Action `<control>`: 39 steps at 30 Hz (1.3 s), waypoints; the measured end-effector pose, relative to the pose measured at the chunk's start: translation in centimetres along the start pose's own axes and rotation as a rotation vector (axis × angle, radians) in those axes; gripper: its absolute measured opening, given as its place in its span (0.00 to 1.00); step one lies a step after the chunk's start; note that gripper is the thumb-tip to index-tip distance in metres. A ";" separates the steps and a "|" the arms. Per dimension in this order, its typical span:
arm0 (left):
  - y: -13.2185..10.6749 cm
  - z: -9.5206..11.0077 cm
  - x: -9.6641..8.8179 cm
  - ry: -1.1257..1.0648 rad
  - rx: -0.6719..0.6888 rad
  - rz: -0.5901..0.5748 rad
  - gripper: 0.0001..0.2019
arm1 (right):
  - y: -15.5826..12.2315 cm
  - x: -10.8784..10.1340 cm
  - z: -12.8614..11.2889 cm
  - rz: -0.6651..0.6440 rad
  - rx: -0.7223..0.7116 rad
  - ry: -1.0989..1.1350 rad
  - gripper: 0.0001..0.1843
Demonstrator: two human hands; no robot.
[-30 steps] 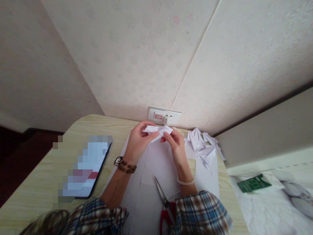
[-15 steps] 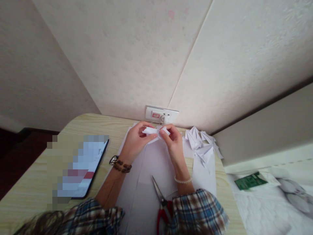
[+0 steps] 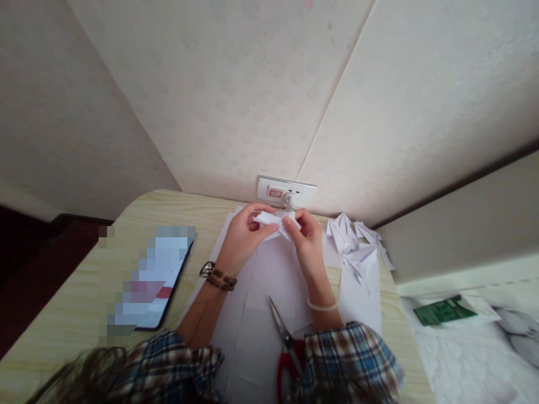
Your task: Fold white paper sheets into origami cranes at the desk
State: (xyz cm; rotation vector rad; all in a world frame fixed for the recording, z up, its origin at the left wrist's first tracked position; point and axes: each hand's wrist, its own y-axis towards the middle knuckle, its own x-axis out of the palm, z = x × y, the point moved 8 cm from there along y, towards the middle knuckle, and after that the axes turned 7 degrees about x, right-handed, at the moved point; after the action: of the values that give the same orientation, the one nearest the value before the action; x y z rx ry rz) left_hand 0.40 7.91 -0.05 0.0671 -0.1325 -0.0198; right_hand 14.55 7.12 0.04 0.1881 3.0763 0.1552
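My left hand (image 3: 244, 238) and my right hand (image 3: 306, 238) both pinch a small folded piece of white paper (image 3: 269, 220), held just above white paper sheets (image 3: 269, 280) on a light wooden table (image 3: 71, 314). The fingers of both hands are closed on the folded paper from either side. A beaded bracelet and a watch sit on my left wrist, a pearl bracelet on my right. Red-handled scissors (image 3: 286, 348) lie on the sheets between my forearms, blades pointing away from me.
Several folded white paper shapes (image 3: 353, 247) lie at the table's right. A phone (image 3: 158, 278) rests at the left. A wall socket (image 3: 285, 192) sits behind my hands. A bed with a green packet (image 3: 444, 310) is off to the right.
My hands have drawn closer together on the folded paper, which looks more compact. The view shifted slightly; everything on the table stayed where it was.
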 end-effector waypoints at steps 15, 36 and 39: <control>-0.2 -0.3 -0.1 -0.078 -0.044 0.033 0.17 | -0.2 0.0 -0.1 0.002 -0.004 -0.044 0.12; 0.0 -0.7 -0.8 -0.120 -0.042 0.125 0.21 | 0.3 0.8 0.9 -0.062 0.093 0.035 0.09; 0.2 0.0 -1.4 -0.067 0.054 0.193 0.21 | 0.3 0.2 0.9 0.010 0.086 0.004 0.09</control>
State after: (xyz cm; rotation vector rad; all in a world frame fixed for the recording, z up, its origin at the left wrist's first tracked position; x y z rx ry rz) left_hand -0.96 8.14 -0.18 0.1077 -0.2057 0.1745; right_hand 14.48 7.57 -0.87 0.2066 3.0889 0.0235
